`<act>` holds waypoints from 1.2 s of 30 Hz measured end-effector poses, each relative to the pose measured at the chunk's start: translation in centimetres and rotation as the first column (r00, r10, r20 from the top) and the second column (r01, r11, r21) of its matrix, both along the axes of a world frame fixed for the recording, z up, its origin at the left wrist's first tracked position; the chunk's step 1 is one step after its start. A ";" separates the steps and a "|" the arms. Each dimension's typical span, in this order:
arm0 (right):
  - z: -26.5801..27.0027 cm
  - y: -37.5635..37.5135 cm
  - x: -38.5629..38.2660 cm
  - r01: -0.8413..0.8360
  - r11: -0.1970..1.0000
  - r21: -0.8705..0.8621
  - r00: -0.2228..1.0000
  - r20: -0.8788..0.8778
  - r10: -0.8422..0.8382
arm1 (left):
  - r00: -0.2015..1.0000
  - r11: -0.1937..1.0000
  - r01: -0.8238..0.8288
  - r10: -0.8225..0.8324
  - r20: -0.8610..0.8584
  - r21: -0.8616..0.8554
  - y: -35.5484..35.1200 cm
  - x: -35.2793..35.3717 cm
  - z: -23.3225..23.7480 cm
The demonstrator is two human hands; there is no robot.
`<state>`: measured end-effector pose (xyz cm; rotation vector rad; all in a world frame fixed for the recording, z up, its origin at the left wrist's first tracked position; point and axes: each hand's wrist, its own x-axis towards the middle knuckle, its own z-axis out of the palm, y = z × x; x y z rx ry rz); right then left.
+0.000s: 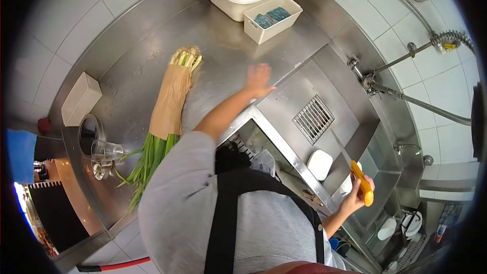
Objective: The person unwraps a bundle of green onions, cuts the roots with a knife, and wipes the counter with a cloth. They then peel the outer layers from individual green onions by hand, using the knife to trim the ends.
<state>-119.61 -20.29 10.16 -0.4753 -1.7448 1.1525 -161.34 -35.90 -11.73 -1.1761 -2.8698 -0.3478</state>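
Note:
My left hand (258,80) is stretched forward, palm down with its fingers extended, over the steel counter (223,45) beside the sink edge; it holds nothing. Low on the right, my right hand (359,193) is closed around the yellow handle of a knife (361,182). The knife's thin blade points forward over the sink basin (329,89). To the left of my left arm lies a bunch of leeks (152,157), wrapped around the middle in brown paper (172,96), green leaves toward me and pale root ends away.
At the back stand a white tub of water (238,2) and a smaller white bin (276,30) with blue-green scouring pads. Clear cups (106,149) and a white container (81,99) sit at the left. A drain grate (313,119), white lid (319,165) and hose tap (373,83) are rightward.

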 end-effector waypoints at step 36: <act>-20.9 -8.0 -31.2 -0.341 -0.063 -0.938 0.939 -0.338 -0.055 | 0.718 0.747 -0.665 0.637 0.280 0.005 -30.0 4.7 10.1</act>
